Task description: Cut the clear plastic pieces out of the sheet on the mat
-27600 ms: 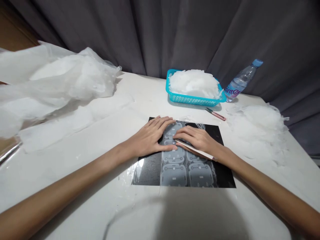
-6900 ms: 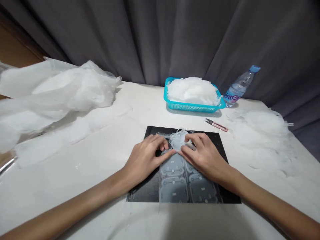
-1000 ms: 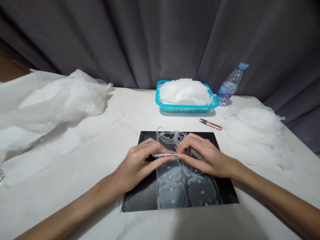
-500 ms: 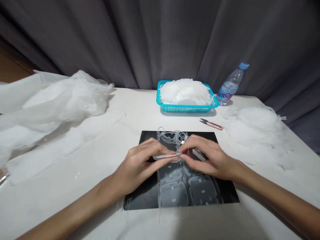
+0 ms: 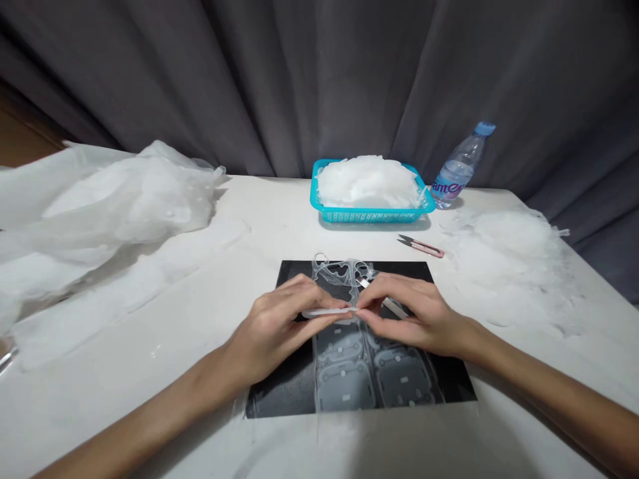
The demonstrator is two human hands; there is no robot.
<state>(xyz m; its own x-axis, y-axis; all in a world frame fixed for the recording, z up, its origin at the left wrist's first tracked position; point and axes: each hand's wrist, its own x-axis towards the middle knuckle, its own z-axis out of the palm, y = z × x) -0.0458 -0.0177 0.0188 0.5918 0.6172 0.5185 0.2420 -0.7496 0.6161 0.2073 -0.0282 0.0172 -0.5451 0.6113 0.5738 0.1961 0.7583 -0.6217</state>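
Observation:
My left hand (image 5: 289, 313) is closed, pinching a thin translucent silicone-like piece (image 5: 324, 311) edge-on between thumb and fingers. At the piece's right end, my right hand (image 5: 414, 313) is closed too, with thumb and forefinger pressed together on it. A slim white tool with a metal tip (image 5: 395, 307) shows behind and under the right hand's fingers; whether it is held or lying there I cannot tell. Below both hands lies a black board (image 5: 284, 392), bearing a clear moulded sheet (image 5: 347, 386) with rounded panels. Stringy clear trimmings (image 5: 332, 273) rest at its far edge.
A blue basket (image 5: 372, 215) heaped with white translucent pieces stands at the back, beside a water bottle (image 5: 456, 169). Thread snips (image 5: 421, 245) lie in front of it. A pile of clear sheets (image 5: 509, 266) is at right, and large plastic bags (image 5: 124, 199) at left.
Both hands keep their pinch on the translucent piece, with only a slight shift of the fingers. The whole view has moved a little.

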